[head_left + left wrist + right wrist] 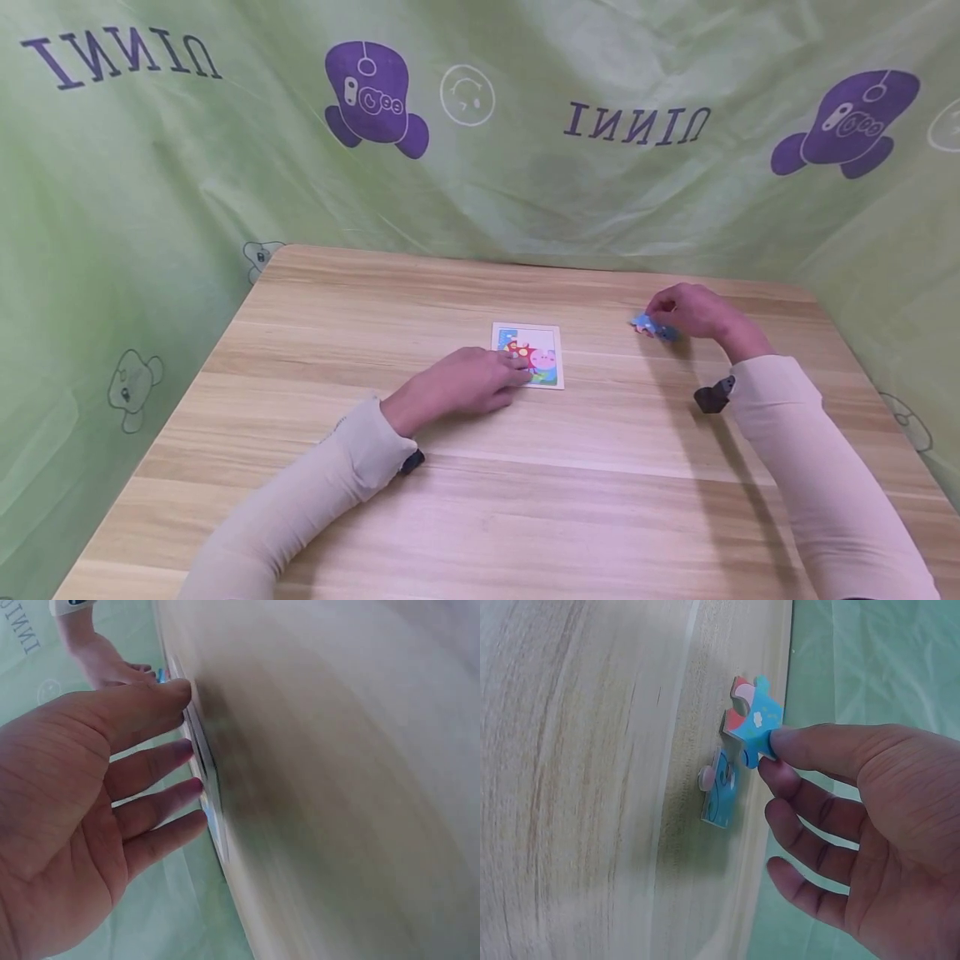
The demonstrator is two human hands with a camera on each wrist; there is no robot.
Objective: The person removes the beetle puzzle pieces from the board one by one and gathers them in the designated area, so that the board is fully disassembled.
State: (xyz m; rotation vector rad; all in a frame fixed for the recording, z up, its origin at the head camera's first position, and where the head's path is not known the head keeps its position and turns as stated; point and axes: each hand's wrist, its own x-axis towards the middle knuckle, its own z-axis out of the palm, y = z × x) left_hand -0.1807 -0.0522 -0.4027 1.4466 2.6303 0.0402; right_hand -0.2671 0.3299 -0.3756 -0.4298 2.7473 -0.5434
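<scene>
- Head view: the left hand [476, 381], near the middle of the frame, lies with fingers extended, their tips on the lower left of a square, pale-bordered picture-puzzle board [542, 337], as if steadying it.
- The board rests just right of centre on the pale wood-grain bench [562, 517]; it shows a pink cartoon face and red, blue and green artwork, with a bare white area in its upper part.
- Toward the right of the frame, the right hand [693, 310] pinches a thin, knobbed puzzle piece, blue with pink and red patches [759, 724], between thumb and fingertips.
- A second blue puzzle piece with a pale pink knob [720, 796] lies on the bench, left of centre in the right wrist view; whether the two pieces touch is hard to tell.
- The step in hand looks like picking up a loose piece; the next move would call for carrying it left to the board, turning it to match the bare area and pressing it flat.
- Writing: the green cloth backdrop [525, 196] carries purple lettering resembling "INNIU", apparently reversed or inverted, at upper left and upper right of centre. I can read no words on the pieces.
</scene>
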